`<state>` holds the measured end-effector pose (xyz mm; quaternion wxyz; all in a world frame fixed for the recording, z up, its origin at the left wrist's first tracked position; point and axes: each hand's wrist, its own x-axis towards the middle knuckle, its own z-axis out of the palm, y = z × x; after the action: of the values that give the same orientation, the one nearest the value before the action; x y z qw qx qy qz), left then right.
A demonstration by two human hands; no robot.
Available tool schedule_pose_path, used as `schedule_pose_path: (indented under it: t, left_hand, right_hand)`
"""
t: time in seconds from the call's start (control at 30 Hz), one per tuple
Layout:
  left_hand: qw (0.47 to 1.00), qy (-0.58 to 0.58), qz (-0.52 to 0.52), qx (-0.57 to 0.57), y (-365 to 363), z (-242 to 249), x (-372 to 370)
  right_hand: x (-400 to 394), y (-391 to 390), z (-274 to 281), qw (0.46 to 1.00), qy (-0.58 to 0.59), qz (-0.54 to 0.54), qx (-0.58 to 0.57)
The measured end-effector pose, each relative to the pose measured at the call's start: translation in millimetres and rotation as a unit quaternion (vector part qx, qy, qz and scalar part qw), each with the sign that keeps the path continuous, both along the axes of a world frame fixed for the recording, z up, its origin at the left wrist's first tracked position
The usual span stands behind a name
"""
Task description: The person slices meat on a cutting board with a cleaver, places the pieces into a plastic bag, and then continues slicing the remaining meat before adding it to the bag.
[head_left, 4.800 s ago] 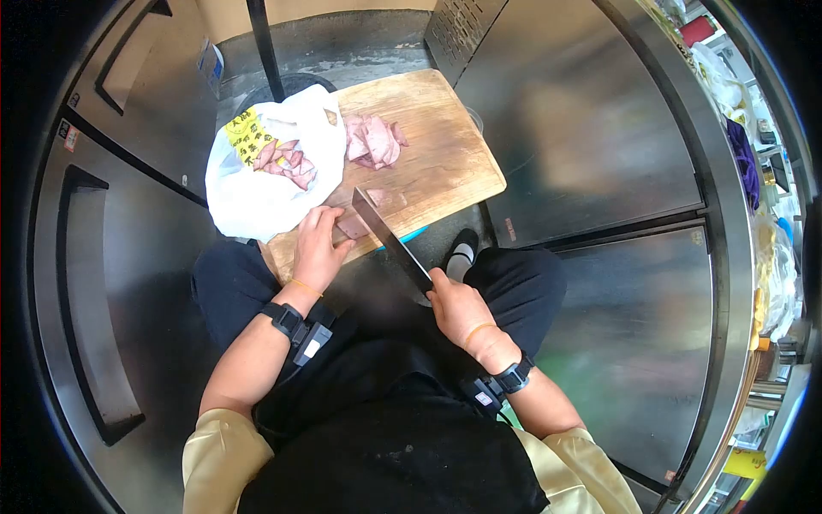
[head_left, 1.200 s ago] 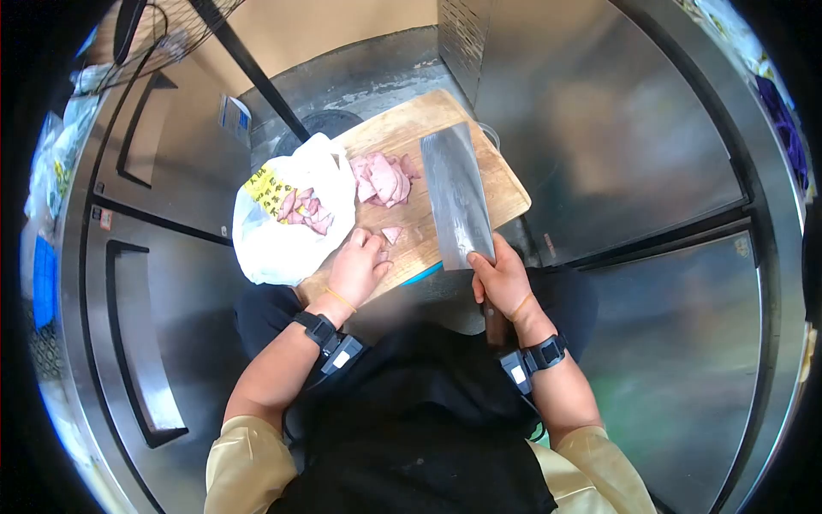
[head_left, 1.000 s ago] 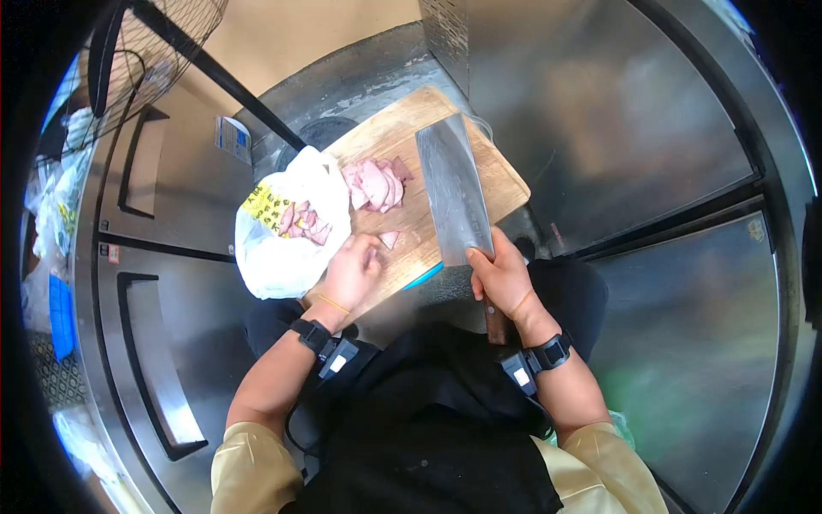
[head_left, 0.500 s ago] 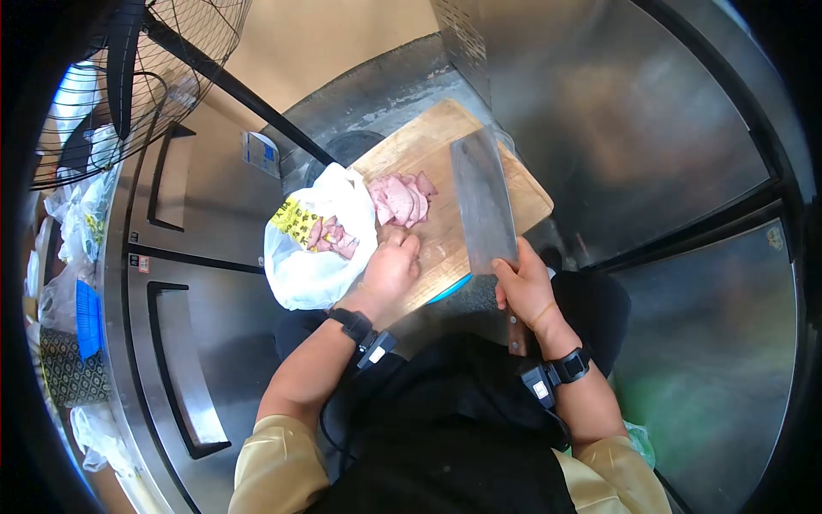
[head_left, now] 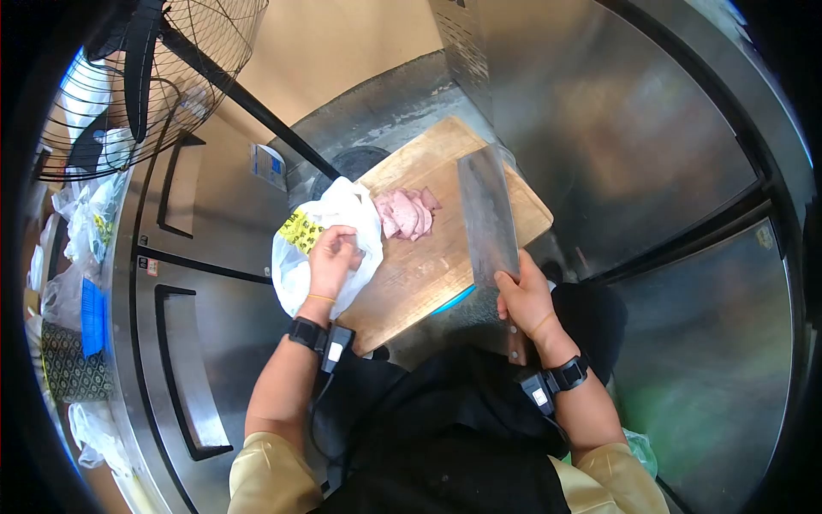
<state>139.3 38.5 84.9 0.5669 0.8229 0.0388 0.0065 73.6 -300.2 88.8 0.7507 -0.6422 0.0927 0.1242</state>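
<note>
In my right hand point(head_left: 525, 300) is a broad cleaver point(head_left: 488, 206), gripped by its wooden handle with the blade pointing away from me over the right side of the wooden cutting board point(head_left: 437, 265). My left hand point(head_left: 332, 261) is at the mouth of a white plastic bag point(head_left: 295, 278), its fingers curled over the inside. It covers the meat pieces there, and whatever the fingers hold is hidden. Sliced pink meat point(head_left: 407, 212) lies in a small pile on the board, just right of the bag. Yellow printed plastic point(head_left: 300, 231) shows in the bag.
A wire-caged fan point(head_left: 171, 86) on a black pole stands at the upper left. Steel cabinets with handles point(head_left: 188, 368) flank the left side, and large steel doors point(head_left: 608, 128) the right. Under the board is a grey basin-like surface point(head_left: 385, 103). Bags and a blue basket point(head_left: 92, 317) sit far left.
My left hand has moved left from the board beside the meat pile to the bag's mouth, now covering the pieces in it. My right hand keeps the cleaver in nearly the same place.
</note>
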Motion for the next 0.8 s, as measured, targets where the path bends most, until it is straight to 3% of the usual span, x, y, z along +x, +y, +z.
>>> schedule_pose_path:
  t: [0.07,0.17,0.2,0.33,0.43,0.47,0.57,0.8]
  left_hand:
    - [0.996,-0.038,0.009,0.077,42,-27,11]
    - [0.995,-0.016,0.027,0.090,51,-9,4]
    - [0.990,0.014,0.083,0.112,55,-9,7]
    - [0.936,-0.066,0.164,0.304,83,-13,21]
    - [0.887,0.033,0.122,0.444,80,-8,32]
    - [0.887,0.071,0.104,0.445,80,-12,38]
    - [0.851,0.029,0.021,0.523,83,-24,42]
    - [0.902,0.048,0.065,0.424,92,-32,45]
  right_hand:
    - [-1,0,0,1.000,0.000,0.002,-0.001]
    - [-2,-3,-3,1.000,0.003,0.008,-0.016]
    - [-2,-4,-4,1.000,0.003,0.013,-0.025]
    - [-2,-4,-3,1.000,0.009,0.009,-0.019]
    - [1,-2,-1,0.999,0.021,0.019,-0.035]
    - [2,0,-2,0.999,0.025,0.021,-0.038]
    - [6,4,-6,0.998,0.036,0.023,-0.041]
    - [11,12,-7,0.997,0.048,0.039,-0.039]
